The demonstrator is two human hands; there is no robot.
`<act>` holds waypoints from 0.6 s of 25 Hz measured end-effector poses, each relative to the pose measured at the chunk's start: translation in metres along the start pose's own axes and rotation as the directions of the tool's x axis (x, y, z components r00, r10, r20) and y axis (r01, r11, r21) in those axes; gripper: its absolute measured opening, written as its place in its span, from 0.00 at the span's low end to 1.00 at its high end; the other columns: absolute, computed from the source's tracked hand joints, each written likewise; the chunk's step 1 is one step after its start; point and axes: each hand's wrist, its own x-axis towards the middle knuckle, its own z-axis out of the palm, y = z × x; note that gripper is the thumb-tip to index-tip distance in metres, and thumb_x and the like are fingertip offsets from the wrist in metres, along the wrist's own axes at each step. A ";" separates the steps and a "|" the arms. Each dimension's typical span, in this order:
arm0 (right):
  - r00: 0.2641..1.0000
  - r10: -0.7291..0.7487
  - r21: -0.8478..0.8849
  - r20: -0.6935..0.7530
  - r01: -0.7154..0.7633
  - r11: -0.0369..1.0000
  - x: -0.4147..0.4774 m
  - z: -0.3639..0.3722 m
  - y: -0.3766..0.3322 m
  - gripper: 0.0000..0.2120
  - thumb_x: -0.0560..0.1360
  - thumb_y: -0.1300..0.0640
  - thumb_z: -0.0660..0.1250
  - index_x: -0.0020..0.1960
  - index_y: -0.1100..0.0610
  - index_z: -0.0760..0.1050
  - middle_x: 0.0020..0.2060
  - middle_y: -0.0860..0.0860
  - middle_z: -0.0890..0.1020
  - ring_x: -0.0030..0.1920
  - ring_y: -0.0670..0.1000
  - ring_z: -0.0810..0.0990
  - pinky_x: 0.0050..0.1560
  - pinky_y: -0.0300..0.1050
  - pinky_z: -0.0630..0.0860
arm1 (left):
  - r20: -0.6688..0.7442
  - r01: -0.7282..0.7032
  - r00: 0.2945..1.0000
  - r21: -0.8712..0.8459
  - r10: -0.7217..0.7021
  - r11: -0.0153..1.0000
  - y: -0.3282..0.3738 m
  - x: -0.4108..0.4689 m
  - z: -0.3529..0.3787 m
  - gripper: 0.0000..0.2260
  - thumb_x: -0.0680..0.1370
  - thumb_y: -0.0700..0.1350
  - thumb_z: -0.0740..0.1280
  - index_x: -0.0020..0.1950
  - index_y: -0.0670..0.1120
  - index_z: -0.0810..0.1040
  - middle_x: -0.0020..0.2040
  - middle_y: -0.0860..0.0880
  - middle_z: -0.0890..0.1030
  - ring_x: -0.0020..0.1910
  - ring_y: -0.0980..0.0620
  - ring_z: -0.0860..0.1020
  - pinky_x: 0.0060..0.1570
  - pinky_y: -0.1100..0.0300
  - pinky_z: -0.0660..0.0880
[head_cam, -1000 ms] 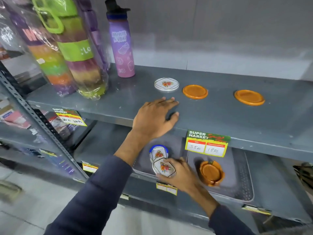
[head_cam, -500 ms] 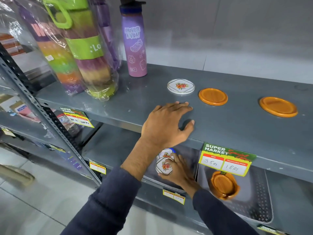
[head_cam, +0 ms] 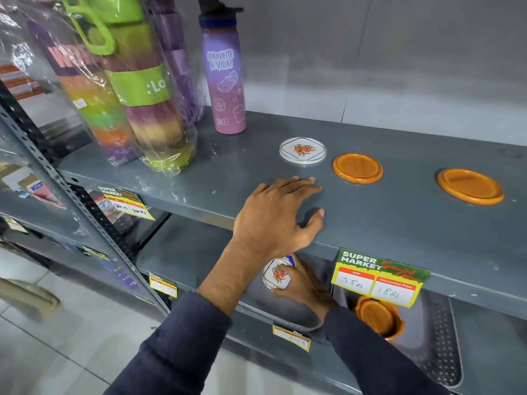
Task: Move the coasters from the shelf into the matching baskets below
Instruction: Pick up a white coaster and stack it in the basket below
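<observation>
White floral coaster [head_cam: 276, 277] is down on the lower level, in the right hand [head_cam: 302, 286], over the left basket [head_cam: 285, 317]. Right grip is clenched on it, fingers round its edge, face tilted toward the camera. Behind it a bit of blue-rimmed coaster [head_cam: 289, 259] shows, prob. already in that basket. So the step in hand looks like the drop-off of a floral one into the matching bin; whether it's touching the basket floor yet, can't tell.

Next basket over, to the right [head_cam: 445, 337], holds a stack of orange coasters [head_cam: 377, 317], partly hidden behind the price tag [head_cam: 379, 277].

Up on the shelf [head_cam: 399, 223] three are left: one more floral coaster [head_cam: 302, 151], an orange coaster just beside it [head_cam: 357, 168], and a second orange one well apart to the right [head_cam: 470, 186].

Left hand [head_cam: 279, 215] lies flat on the shelf near its front edge, grip released, holding nothing, fingertips pointing toward the floral one but short of it.

Next move, my guess: let go w/ the right hand, then take the shelf floral coaster, which is nearest the left hand. It's thin and flat on metal, so needs a fingernail under the rim or a slide to the edge.

Purple bottle [head_cam: 224, 81] and wrapped cup stacks [head_cam: 134, 89] stand at the back left, out of the way.
</observation>
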 end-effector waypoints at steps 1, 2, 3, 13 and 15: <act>1.000 -0.002 -0.025 -0.008 0.002 1.000 0.001 0.000 0.000 0.32 0.72 0.39 0.74 0.73 0.48 0.74 0.72 0.52 0.70 0.72 0.55 0.72 0.75 0.45 0.67 | -0.001 0.002 1.000 -0.002 -0.002 1.000 0.000 0.000 0.000 0.23 0.75 0.61 0.58 0.68 0.57 0.75 0.70 0.60 0.75 0.71 0.59 0.70 0.64 0.56 0.71; 1.000 -0.003 -0.056 -0.015 0.002 0.998 0.002 0.001 0.000 0.32 0.73 0.38 0.72 0.74 0.47 0.73 0.72 0.52 0.70 0.73 0.55 0.71 0.75 0.45 0.66 | -0.003 0.005 1.000 -0.003 -0.005 1.000 0.000 0.000 0.000 0.23 0.75 0.61 0.58 0.67 0.57 0.75 0.70 0.60 0.75 0.71 0.59 0.70 0.64 0.56 0.71; 1.000 0.002 -0.087 -0.016 -0.004 0.996 0.002 0.003 0.000 0.31 0.74 0.38 0.70 0.74 0.47 0.72 0.73 0.52 0.69 0.73 0.55 0.70 0.76 0.46 0.66 | -0.005 0.006 1.000 -0.002 -0.006 1.000 0.000 0.000 0.001 0.23 0.75 0.61 0.58 0.67 0.57 0.75 0.70 0.60 0.75 0.71 0.59 0.71 0.64 0.56 0.71; 0.998 0.025 -0.086 -0.054 -0.030 0.996 -0.023 -0.015 -0.015 0.43 0.74 0.35 0.72 0.82 0.45 0.57 0.82 0.51 0.55 0.80 0.56 0.61 0.76 0.51 0.68 | 0.023 0.009 1.000 0.010 -0.009 1.000 0.000 0.000 -0.002 0.23 0.76 0.60 0.57 0.68 0.56 0.75 0.70 0.59 0.75 0.71 0.58 0.70 0.66 0.56 0.67; 0.983 -0.053 -0.030 -0.178 0.048 0.998 -0.047 -0.032 -0.030 0.39 0.75 0.36 0.71 0.81 0.46 0.62 0.81 0.49 0.60 0.78 0.53 0.65 0.73 0.50 0.72 | 0.043 0.016 0.999 0.016 -0.017 1.000 0.000 -0.001 -0.001 0.23 0.76 0.59 0.56 0.69 0.56 0.74 0.71 0.59 0.74 0.72 0.58 0.69 0.66 0.56 0.67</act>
